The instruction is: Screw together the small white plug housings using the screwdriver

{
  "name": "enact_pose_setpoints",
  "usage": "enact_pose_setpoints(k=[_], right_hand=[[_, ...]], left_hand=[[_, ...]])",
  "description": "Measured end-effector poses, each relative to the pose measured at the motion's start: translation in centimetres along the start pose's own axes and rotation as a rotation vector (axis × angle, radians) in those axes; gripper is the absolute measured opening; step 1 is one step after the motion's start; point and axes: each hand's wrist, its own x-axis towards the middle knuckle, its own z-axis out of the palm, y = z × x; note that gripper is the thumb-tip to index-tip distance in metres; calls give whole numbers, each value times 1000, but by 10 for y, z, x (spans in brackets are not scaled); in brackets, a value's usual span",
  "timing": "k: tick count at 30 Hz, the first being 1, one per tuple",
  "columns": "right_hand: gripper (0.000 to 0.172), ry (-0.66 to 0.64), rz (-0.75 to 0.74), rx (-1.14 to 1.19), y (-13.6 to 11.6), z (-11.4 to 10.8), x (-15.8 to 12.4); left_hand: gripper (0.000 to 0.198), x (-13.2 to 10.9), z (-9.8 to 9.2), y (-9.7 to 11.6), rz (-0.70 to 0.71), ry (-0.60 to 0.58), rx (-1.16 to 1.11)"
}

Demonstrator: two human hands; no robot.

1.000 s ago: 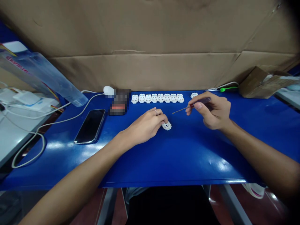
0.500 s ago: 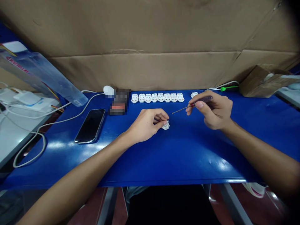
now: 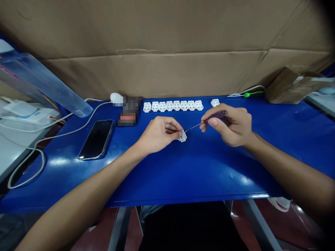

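Observation:
My left hand pinches a small white plastic socket part, tilted up off the blue table. My right hand grips a thin screwdriver with a dark red handle. Its metal tip points left and touches the top of the white part. A row of several matching white parts lies along the back of the table, with one more white part apart to the right.
A black phone lies face up at the left, beside a white cable and a white mouse. A cardboard wall closes the back. A cardboard box and a green-handled tool sit at the right.
My left hand lifted the white part from lying flat and tilted it up in a pinch. My right hand brought the screwdriver tip left and down onto the part.

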Motion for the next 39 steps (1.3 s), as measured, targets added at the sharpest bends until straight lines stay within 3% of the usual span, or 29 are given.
enact_pose_setpoints(k=[39], right_hand=[[9, -174, -19, -60, 4, 2, 1]], left_hand=[[8, -1, 3, 3, -42, -45, -141]])
